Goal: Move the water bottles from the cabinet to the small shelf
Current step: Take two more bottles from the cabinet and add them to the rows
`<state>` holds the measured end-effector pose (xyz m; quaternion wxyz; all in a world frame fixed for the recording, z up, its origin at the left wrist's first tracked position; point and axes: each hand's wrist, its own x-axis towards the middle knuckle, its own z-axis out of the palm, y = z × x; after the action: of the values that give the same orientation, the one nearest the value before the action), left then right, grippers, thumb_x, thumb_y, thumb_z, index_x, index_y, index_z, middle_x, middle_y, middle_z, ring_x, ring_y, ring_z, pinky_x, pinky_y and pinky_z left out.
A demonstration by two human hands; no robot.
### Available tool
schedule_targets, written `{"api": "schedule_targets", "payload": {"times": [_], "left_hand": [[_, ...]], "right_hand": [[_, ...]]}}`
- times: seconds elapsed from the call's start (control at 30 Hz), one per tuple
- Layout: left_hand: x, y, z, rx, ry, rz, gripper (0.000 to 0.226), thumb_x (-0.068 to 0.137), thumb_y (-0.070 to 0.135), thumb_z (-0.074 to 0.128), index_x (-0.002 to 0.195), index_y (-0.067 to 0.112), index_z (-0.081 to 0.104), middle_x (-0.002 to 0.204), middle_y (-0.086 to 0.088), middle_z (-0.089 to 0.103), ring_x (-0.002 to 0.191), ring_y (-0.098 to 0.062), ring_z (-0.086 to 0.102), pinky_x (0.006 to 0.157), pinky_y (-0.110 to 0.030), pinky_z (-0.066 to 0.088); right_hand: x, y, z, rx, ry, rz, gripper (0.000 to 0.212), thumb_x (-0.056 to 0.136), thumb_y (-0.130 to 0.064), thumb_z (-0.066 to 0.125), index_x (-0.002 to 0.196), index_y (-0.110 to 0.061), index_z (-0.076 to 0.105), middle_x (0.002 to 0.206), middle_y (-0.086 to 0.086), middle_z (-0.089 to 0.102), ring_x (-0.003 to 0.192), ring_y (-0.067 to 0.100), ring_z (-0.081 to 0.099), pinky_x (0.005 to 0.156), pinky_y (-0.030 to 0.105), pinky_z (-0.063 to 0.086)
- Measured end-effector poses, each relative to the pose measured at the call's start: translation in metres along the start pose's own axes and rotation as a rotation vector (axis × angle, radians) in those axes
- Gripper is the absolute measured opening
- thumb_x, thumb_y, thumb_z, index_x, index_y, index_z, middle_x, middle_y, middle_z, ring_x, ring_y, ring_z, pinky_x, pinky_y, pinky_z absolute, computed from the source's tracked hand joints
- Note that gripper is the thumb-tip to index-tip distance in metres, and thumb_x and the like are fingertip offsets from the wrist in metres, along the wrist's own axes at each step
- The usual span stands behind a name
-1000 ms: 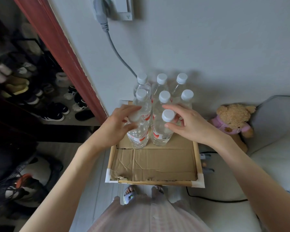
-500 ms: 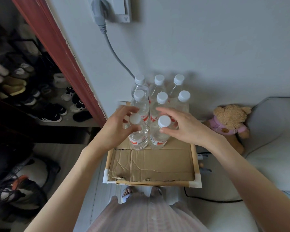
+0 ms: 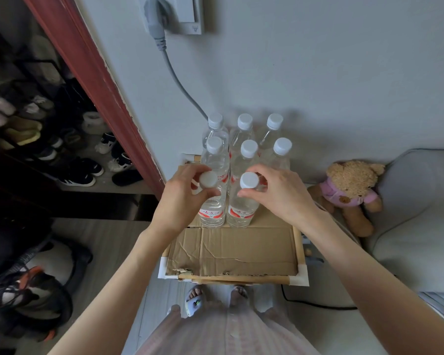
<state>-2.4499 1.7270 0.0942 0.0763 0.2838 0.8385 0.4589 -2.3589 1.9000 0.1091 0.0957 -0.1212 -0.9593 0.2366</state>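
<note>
Head view, left hand and right hand hiding bottle necks (shelf under cardboard)

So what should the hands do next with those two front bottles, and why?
Probably let go and lift away. The left hand and right hand each pinch the neck of a clear plastic white-capped bottle, and both bottles seem to stand upright on the small cardboard-topped shelf.

Both bare forearms extended forward, left hand and right hand each pinching with curled fingertips.
</note>
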Motion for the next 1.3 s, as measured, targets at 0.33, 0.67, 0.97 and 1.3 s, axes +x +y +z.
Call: {"api": "schedule_targets", "payload": {"times": [0.33, 0.67, 0.97, 1.3], "left_hand": [[-0.027, -0.032, 0.019, -0.163, 0.052, -0.048, 0.078, 0.067, 0.042, 0.067, 0.135, 0.021, 0.034, 0.124, 0.007, 0.045, 0.109, 0.000, 0.046, 0.096, -0.012, 0.036], [-0.056, -0.080, 0.069, -0.299, -0.005, -0.386, 0.057, 0.077, 0.024, 0.069, 0.128, 0.022, 0.044, 0.118, 0.001, 0.060, 0.114, -0.015, 0.053, 0.094, -0.027, 0.045], [-0.044, -0.070, 0.078, -0.368, 0.064, -0.428, 0.050, 0.080, 0.016, 0.067, 0.123, 0.017, 0.042, 0.121, 0.003, 0.054, 0.111, -0.009, 0.049, 0.084, -0.016, 0.044], [-0.036, -0.067, 0.083, -0.315, 0.116, -0.411, 0.047, 0.079, 0.018, 0.068, 0.118, 0.015, 0.043, 0.113, 0.010, 0.051, 0.097, -0.002, 0.049, 0.068, -0.007, 0.042]], "right_hand": [[-0.034, 0.032, 0.035, 0.530, 0.009, 0.148, 0.068, 0.073, -0.027, 0.072, 0.132, -0.023, 0.039, 0.132, -0.004, 0.046, 0.120, 0.007, 0.044, 0.096, 0.021, 0.040], [-0.060, 0.046, 0.105, 0.784, -0.216, 0.610, 0.091, 0.070, -0.038, 0.072, 0.141, -0.010, 0.024, 0.142, 0.007, 0.040, 0.126, 0.016, 0.043, 0.100, 0.024, 0.040], [-0.047, 0.040, 0.109, 0.861, -0.113, 0.531, 0.046, 0.090, -0.011, 0.054, 0.132, -0.011, 0.036, 0.116, -0.016, 0.044, 0.107, -0.005, 0.043, 0.071, -0.007, 0.033], [-0.042, 0.050, 0.124, 0.861, -0.097, 0.590, 0.058, 0.085, -0.028, 0.061, 0.135, -0.020, 0.032, 0.140, 0.000, 0.043, 0.131, 0.018, 0.037, 0.099, 0.026, 0.033]]}}
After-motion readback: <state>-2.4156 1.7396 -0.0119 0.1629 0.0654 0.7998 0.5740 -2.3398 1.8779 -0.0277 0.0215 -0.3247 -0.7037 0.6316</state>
